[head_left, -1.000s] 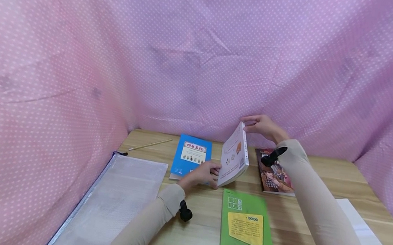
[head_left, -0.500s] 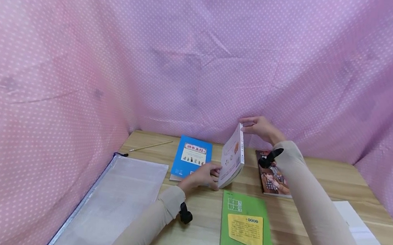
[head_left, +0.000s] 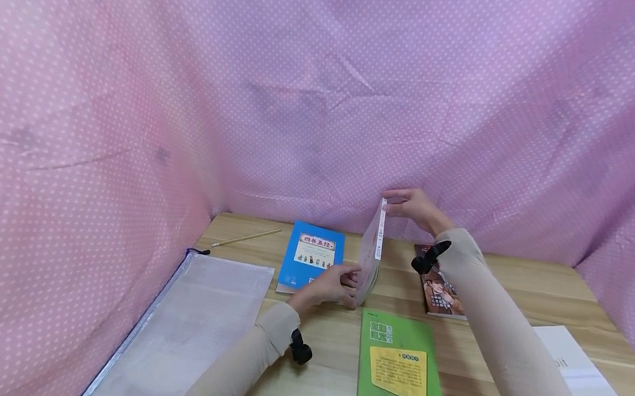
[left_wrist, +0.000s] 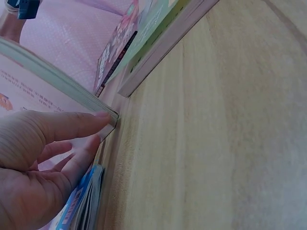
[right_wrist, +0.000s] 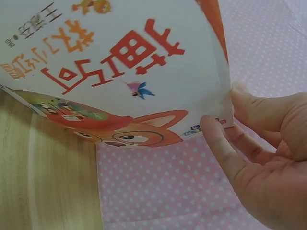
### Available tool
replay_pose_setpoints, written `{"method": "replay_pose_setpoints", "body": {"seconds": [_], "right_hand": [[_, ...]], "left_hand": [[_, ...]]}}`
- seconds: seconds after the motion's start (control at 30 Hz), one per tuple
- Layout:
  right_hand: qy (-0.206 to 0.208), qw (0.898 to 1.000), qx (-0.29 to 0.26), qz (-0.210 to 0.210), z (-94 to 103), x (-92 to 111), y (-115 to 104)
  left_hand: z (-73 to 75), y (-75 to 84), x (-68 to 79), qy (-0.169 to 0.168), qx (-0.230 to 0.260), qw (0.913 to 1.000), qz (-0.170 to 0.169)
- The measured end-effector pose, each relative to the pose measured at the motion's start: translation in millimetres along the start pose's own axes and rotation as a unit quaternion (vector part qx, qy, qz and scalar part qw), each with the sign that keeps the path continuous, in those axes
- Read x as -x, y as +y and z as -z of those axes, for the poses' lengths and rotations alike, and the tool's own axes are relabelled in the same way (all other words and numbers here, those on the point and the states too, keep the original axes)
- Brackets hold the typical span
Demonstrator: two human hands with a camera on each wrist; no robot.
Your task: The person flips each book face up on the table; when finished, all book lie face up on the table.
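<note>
A white picture book [head_left: 371,248] stands upright on edge near the back of the table, spine towards me. My left hand [head_left: 331,285] pinches its lower near corner; in the left wrist view the thumb [left_wrist: 72,125] lies along the page edges. At the upper far corner, my right hand [head_left: 418,209] grips the book between thumb and fingers. The right wrist view shows its cover [right_wrist: 115,67], with red and orange lettering and an orange fox in glasses. A blue book [head_left: 306,257] lies just left of it, partly behind my left hand.
A green book [head_left: 392,371] lies in front, and a dark comic-style book [head_left: 439,292] at right is partly under my right forearm. An open notebook [head_left: 592,384] sits front right. At left are a mesh zip pouch [head_left: 208,315] and a pencil [head_left: 247,237].
The book has swung so its spine faces me and its white back cover shows much less. My right hand has shifted slightly left; my left hand keeps its hold at the lower corner.
</note>
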State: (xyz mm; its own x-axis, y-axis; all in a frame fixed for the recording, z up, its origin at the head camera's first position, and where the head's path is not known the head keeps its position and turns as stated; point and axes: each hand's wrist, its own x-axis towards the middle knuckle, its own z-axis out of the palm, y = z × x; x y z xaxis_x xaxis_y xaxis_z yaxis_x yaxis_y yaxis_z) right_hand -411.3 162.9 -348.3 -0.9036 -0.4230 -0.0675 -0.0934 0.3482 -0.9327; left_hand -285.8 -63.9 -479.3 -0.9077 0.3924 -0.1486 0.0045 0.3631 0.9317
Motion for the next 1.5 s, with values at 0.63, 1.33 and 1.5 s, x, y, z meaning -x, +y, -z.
{"method": "replay_pose_setpoints", "body": {"seconds": [0.63,1.33,1.5], "right_hand": [[-0.007,1.000,0.002,0.011,-7.4,-2.0,-5.0],[-0.004,0.998,0.017,0.056,-28.3,-4.8,25.1],[-0.005,0.999,0.002,0.041,-40.3,-8.3,39.3]], "left_hand": [[35.3,63.9,21.8,-0.010,0.028,0.9968,-0.075],[54.6,86.8,32.4,0.016,0.066,0.9954,-0.068],[59.6,83.2,35.8,0.015,0.076,0.9945,-0.070]]}}
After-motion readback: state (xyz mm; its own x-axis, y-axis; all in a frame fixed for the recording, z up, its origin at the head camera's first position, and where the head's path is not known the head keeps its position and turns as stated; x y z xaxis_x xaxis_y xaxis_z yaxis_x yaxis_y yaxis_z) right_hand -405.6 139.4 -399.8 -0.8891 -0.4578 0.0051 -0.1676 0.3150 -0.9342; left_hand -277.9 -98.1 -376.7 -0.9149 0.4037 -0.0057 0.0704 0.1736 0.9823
